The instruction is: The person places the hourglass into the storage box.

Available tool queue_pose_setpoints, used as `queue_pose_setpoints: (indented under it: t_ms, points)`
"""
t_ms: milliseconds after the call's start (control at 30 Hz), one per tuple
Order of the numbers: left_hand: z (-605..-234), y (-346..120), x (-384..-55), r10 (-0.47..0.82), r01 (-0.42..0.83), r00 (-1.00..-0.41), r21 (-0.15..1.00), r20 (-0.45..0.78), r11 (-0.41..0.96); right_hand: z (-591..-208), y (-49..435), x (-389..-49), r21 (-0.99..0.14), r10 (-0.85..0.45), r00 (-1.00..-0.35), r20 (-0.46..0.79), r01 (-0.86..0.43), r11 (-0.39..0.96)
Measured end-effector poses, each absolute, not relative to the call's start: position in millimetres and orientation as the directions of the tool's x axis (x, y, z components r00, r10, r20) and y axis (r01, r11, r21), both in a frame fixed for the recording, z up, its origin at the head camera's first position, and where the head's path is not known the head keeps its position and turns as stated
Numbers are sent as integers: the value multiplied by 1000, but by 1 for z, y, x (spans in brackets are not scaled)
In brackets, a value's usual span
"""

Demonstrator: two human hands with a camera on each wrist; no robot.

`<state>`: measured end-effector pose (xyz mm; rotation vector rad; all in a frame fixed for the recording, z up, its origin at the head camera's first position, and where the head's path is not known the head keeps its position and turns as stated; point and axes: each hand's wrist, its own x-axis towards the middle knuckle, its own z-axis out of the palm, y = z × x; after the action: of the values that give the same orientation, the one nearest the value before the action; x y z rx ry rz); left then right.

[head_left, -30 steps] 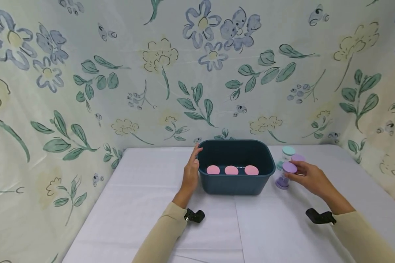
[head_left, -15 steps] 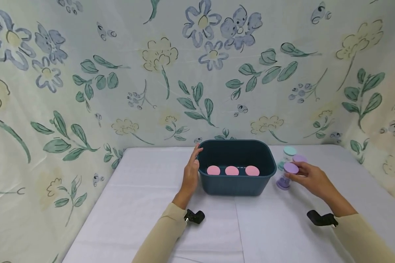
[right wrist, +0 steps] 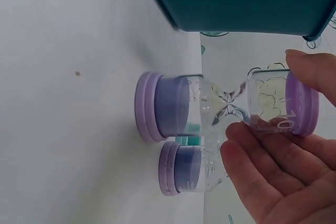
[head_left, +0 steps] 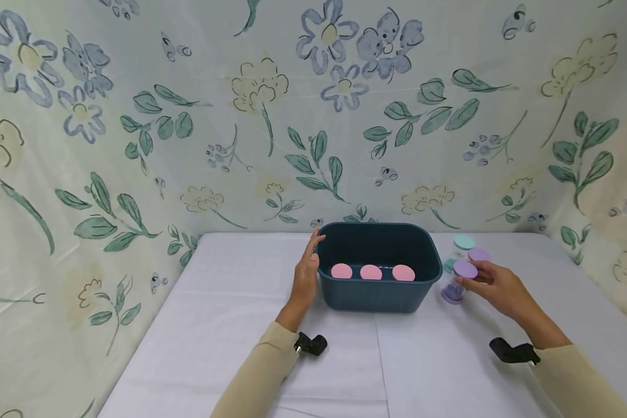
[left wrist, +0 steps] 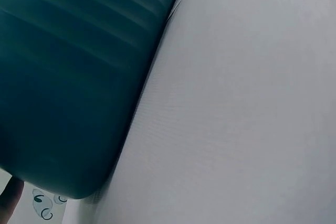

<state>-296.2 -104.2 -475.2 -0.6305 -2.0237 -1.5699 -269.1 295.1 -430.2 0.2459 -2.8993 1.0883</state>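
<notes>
My right hand [head_left: 507, 290] pinches the top of a sand timer [head_left: 465, 269] between thumb and fingers. This timer has purple caps and a clear waisted body, with purple sand in its lower bulb in the right wrist view. It stands upright; whether its base touches the table I cannot tell. Right behind it are a second purple-capped timer [right wrist: 181, 169] and a teal-capped timer [head_left: 464, 242], both partly hidden. My left hand [head_left: 304, 280] rests with extended fingers against the left side of a dark teal bin [head_left: 378, 296]. Three pink-capped things [head_left: 371, 272] stand in a row inside it.
A white cloth covers the table [head_left: 230, 325], with a seam running forward below the bin. Floral fabric [head_left: 271, 116] hangs behind the table and along both sides. The bin's right wall is close to the held timer.
</notes>
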Motion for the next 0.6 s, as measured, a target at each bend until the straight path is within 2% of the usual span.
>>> queue_pose_setpoints:
  t_ms: [267,600]
  points:
    - [-445,-102,-271,61,625,-776,751,628,213,-430,295,-267,-642,-133,-985,110,-173,747]
    - [-443,-102,-270,60,616,-783,761,619,203,-421,291,-262,-623,-105,-982,157,-181,761]
